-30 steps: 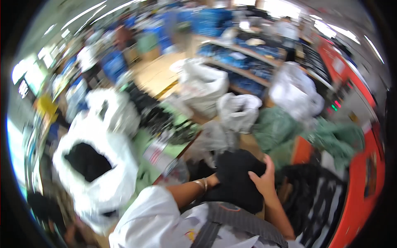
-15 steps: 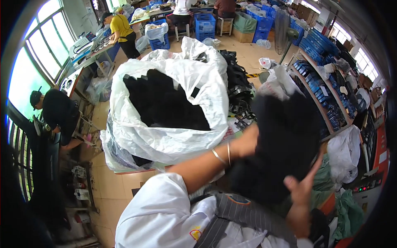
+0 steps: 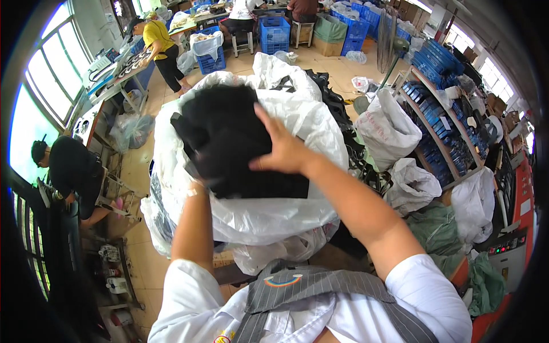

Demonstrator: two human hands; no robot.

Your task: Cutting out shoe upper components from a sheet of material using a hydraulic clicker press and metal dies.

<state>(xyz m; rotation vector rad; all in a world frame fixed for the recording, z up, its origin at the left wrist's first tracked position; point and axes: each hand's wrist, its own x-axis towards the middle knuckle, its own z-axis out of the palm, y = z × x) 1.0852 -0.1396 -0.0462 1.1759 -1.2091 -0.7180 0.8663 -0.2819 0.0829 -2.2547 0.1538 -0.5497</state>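
A thick bundle of black fabric (image 3: pixel 226 131), blurred at its edges, is held over the mouth of a large white plastic bag (image 3: pixel 274 220). My right hand (image 3: pixel 283 146) grips the bundle's right side, thumb and fingers apart against the cloth. On the lower left my left hand (image 3: pixel 197 186) goes under the bundle; its fingers are hidden behind the fabric. More black fabric (image 3: pixel 294 186) shows inside the bag below my right wrist, though the bundle covers most of the opening.
Dark strap-like pieces (image 3: pixel 357 157) lie just right of the bag. Beyond them stand an open white sack (image 3: pixel 389 126) and a rack of blue items (image 3: pixel 440 123). A machine with lit buttons (image 3: pixel 506 248) is at the right. Two people work at left: one in yellow (image 3: pixel 159 40), one in black (image 3: pixel 77 163).
Both hands have carried the black bundle from my right side leftward to over the white bag. My right hand has moved from beneath it onto its right side.
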